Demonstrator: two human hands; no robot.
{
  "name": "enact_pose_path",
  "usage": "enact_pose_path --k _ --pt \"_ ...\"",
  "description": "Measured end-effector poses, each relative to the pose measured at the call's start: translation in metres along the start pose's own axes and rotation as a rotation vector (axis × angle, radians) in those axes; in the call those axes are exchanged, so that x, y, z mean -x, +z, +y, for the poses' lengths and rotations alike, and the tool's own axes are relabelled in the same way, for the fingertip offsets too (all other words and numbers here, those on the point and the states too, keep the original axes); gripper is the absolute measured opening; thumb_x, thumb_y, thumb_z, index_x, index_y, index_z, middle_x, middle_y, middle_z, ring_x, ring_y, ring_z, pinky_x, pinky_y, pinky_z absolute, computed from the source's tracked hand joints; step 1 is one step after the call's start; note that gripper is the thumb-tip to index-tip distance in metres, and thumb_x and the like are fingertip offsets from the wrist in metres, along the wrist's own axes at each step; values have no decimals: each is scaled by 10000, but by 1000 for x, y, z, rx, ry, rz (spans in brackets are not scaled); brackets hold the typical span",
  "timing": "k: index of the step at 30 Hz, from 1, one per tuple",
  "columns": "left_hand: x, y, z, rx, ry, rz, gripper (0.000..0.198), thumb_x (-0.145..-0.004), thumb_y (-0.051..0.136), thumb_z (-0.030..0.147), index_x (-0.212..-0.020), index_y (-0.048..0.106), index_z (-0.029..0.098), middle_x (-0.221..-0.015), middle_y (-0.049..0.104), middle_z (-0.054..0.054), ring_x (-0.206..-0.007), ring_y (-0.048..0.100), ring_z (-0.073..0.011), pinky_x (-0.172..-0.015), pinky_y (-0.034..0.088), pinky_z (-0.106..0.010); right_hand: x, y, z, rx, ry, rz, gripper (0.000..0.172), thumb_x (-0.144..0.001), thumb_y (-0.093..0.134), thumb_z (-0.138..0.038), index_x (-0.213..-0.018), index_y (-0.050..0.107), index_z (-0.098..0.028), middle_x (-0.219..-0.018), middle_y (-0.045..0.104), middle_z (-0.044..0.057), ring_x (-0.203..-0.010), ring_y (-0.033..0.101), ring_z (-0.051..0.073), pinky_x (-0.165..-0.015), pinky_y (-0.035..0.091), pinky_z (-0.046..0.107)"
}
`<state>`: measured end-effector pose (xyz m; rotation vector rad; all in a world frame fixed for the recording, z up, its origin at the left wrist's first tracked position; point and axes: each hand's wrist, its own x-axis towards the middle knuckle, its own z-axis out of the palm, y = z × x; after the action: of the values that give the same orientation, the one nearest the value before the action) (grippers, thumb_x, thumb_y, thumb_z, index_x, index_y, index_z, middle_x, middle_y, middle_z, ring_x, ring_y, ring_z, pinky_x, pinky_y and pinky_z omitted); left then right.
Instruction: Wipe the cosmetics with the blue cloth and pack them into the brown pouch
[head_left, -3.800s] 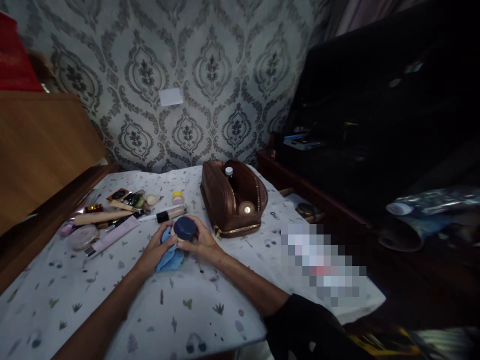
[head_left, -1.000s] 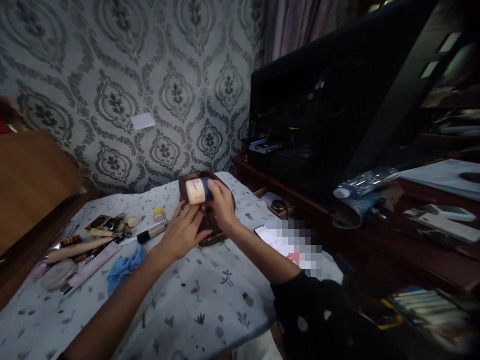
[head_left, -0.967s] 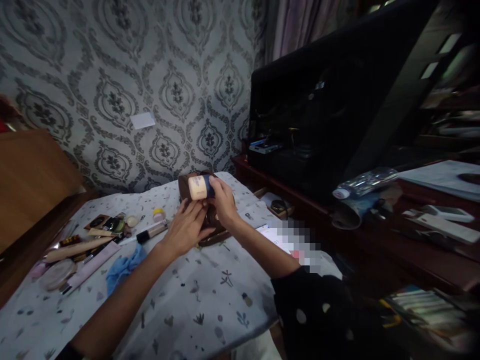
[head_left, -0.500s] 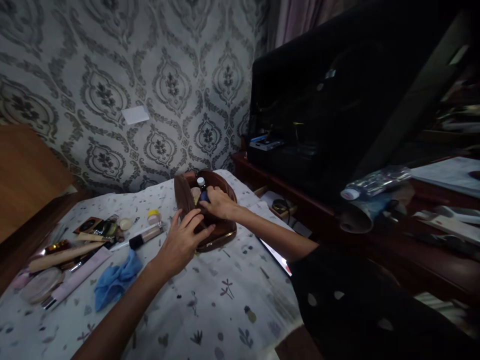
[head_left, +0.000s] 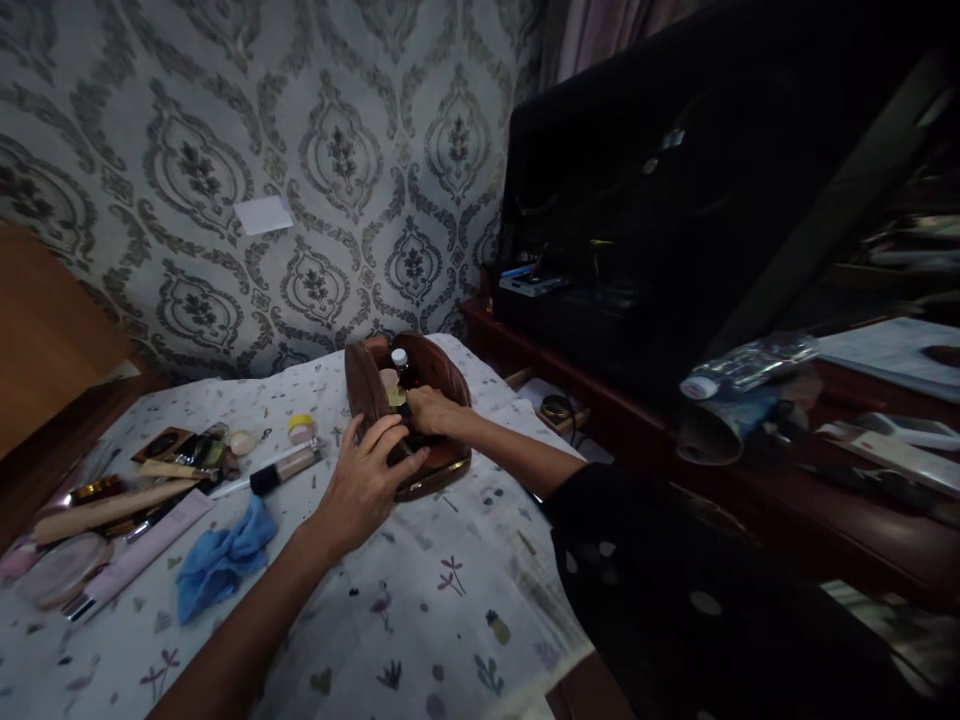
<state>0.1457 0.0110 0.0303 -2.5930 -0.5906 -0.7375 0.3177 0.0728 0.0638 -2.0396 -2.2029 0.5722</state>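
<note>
A brown leather pouch (head_left: 442, 465) stands open at the far middle of the patterned sheet (head_left: 420, 600). My right hand (head_left: 431, 410) reaches into its mouth with the fingers curled round a cream jar with a dark blue lid, which is mostly hidden. My left hand (head_left: 371, 480) lies on the pouch's near side with the fingers spread, holding nothing. A white-capped bottle (head_left: 400, 357) stands upright inside the pouch at the back.
A blue cloth (head_left: 225, 560) lies left of my left arm. Several cosmetics (head_left: 150, 480), a concealer tube (head_left: 289, 468) and a small yellow-lidded pot (head_left: 301, 428) lie further left. A dark wooden shelf (head_left: 600, 400) with a screen and clutter runs along the right.
The jar was wiped with the blue cloth, then lifted over the pouch and lowered into it by my right hand. My left hand dropped the cloth and settled on the pouch.
</note>
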Motion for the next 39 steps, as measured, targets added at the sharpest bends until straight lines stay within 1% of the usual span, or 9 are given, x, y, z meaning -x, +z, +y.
enact_pose_path --k 9,14,18,22,24,26,32,35,39 --pt "0 0 2 9 -39 -28 480 -787 476 13 -1171 663 233 -1228 573 -138 -1321 414 -301 -1094 278 -602 11 -4 -9 -57 104 -23 431 -844 657 -313 -1238 638 -141 -1327 606 189 -1188 610 356 -919 531 434" --pt "0 -3 3 7 -65 -101 521 -783 493 6 -1224 642 240 -1324 550 -147 -1373 374 -309 -1106 268 -611 15 -4 -10 -87 106 19 405 -843 631 -207 -1241 625 -133 -1318 609 201 -1182 615 355 -922 520 426" --pt "2 -6 5 -49 -61 -138 500 -810 464 5 -1254 611 183 -1437 484 -183 -1424 321 -318 -1107 283 -611 14 -10 -13 -142 65 144 399 -881 582 -180 -1265 577 -73 -1267 629 237 -1166 626 324 -921 502 365" --pt "11 -8 12 -88 -54 -123 494 -861 400 19 -1326 538 116 -1508 413 -196 -1465 260 -296 -1120 316 -552 16 -22 -13 -235 -15 359 332 -975 424 -194 -1257 569 -95 -1248 649 182 -1193 606 240 -989 447 301" --pt "21 -9 16 -71 -52 -116 528 -866 379 17 -1376 482 104 -1521 398 -191 -1478 234 -279 -1126 326 -527 19 -29 -10 -290 -51 454 360 -993 353 -179 -1295 541 -122 -1303 622 138 -1232 571 192 -1026 419 275" --pt "34 -11 19 -43 -52 -115 556 -860 364 4 -1396 455 120 -1522 399 -184 -1475 248 -261 -1129 335 -507 21 -35 -7 -369 -70 513 385 -987 321 -162 -1312 526 -131 -1308 617 122 -1210 582 173 -1002 446 268" --pt "97 -12 13 -34 -103 -128 498 -857 373 -1 -1303 525 161 -1400 530 -181 -1343 455 -264 -1065 415 -512 35 -39 -6 -688 -125 523 383 -945 290 -133 -1241 529 -90 -1160 668 152 -992 676 157 -823 541 264" --pt "128 -17 0 -74 -180 -152 398 -879 390 32 -1200 585 164 -1319 592 -173 -1252 532 -274 -1012 453 -506 53 -23 -17 -887 -229 494 317 -931 352 -197 -1165 544 -103 -1048 682 126 -876 683 152 -731 543 243" --pt "155 -32 -20 -154 -375 -207 350 -929 373 106 -1197 590 165 -1308 598 -168 -1231 544 -289 -1019 428 -519 83 20 -39 -837 -427 431 282 -933 405 -261 -1121 578 -141 -883 668 57 -706 654 131 -637 510 221"
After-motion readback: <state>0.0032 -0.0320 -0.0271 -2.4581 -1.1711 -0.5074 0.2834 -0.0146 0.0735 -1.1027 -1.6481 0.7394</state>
